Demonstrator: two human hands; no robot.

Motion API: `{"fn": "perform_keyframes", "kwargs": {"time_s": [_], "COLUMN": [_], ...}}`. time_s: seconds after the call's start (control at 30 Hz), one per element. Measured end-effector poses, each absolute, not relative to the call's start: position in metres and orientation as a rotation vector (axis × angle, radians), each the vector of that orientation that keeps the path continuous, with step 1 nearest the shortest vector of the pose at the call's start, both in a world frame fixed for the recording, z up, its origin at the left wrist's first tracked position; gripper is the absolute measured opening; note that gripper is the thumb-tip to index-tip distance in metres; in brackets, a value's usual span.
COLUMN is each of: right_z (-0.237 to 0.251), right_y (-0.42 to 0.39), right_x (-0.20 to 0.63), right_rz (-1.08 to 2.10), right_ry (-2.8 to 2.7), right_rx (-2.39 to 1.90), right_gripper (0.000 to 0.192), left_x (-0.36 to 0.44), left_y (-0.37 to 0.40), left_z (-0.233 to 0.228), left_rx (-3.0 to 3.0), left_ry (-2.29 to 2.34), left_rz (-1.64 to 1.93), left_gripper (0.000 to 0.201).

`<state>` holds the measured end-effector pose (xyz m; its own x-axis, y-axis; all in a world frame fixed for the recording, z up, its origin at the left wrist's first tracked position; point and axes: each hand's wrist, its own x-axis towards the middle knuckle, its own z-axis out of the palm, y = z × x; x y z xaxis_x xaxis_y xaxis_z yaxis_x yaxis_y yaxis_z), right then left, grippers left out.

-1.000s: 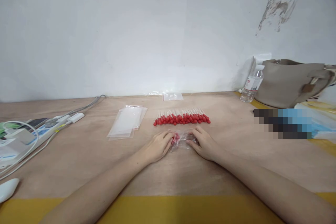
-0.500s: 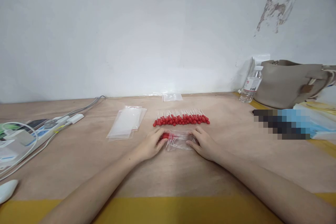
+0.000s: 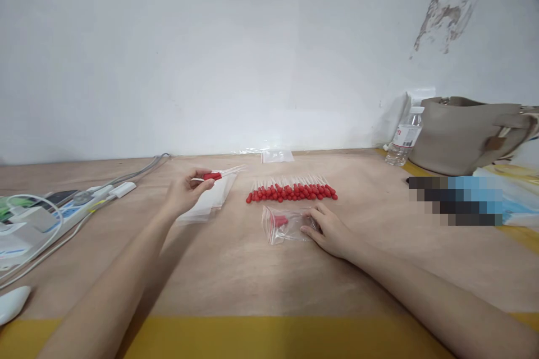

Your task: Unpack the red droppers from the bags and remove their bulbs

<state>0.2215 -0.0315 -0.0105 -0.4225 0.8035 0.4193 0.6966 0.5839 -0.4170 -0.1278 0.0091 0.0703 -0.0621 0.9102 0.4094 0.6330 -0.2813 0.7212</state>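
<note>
My left hand is raised over a stack of clear plastic bags. Its thumb and fingers pinch several thin sticks with red heads, their pale stems pointing right. On the table, my right hand grips the right end of a clear zip bag between thumb and fingers. Inside that bag lie more red-headed pieces, near its red-lined left end. Just behind the bag is a row of red-headed sticks, heads toward me and pale stems toward the wall.
A small clear bag lies by the wall. To the left are a power strip with cables and a white mouse. A water bottle, a grey handbag and a blurred-out patch are at right.
My left hand has left the zip bag's open end and moved left and away from me, carrying red-headed sticks. My right hand stays on the bag, with red-headed pieces visible inside.
</note>
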Motion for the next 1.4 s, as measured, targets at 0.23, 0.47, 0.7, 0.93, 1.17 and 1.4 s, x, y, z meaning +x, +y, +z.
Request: {"fn": "perform_keyframes", "kwargs": {"time_s": [0.23, 0.47, 0.7, 0.93, 1.17, 1.4], "right_z": [-0.009, -0.013, -0.011, -0.010, -0.010, -0.008], "right_y": [-0.032, -0.030, -0.032, -0.032, -0.032, -0.032], "right_x": [0.222, 0.222, 0.222, 0.222, 0.221, 0.221], "right_rz": [0.256, 0.222, 0.248, 0.276, 0.271, 0.282], "right_ry": [-2.229, -2.236, -2.237, -2.233, -2.231, -2.239], "right_rx": [-1.197, -1.171, -1.196, -1.210, -1.213, -1.220], "right_gripper": [0.014, 0.017, 0.016, 0.016, 0.017, 0.018], "left_x": [-0.078, -0.065, -0.066, -0.060, -0.056, -0.054], "left_y": [0.035, 0.041, 0.045, 0.042, 0.042, 0.045], "left_z": [0.025, 0.011, 0.004, 0.007, 0.004, 0.001], "left_rx": [2.332, 2.073, 1.973, 2.072, 2.069, 2.005], "left_ry": [1.892, 1.782, 1.793, 1.816, 1.900, 1.941], "left_rz": [1.083, 1.007, 1.092, 1.102, 1.210, 1.268], "left_gripper": [0.024, 0.043, 0.038, 0.026, 0.025, 0.027]}}
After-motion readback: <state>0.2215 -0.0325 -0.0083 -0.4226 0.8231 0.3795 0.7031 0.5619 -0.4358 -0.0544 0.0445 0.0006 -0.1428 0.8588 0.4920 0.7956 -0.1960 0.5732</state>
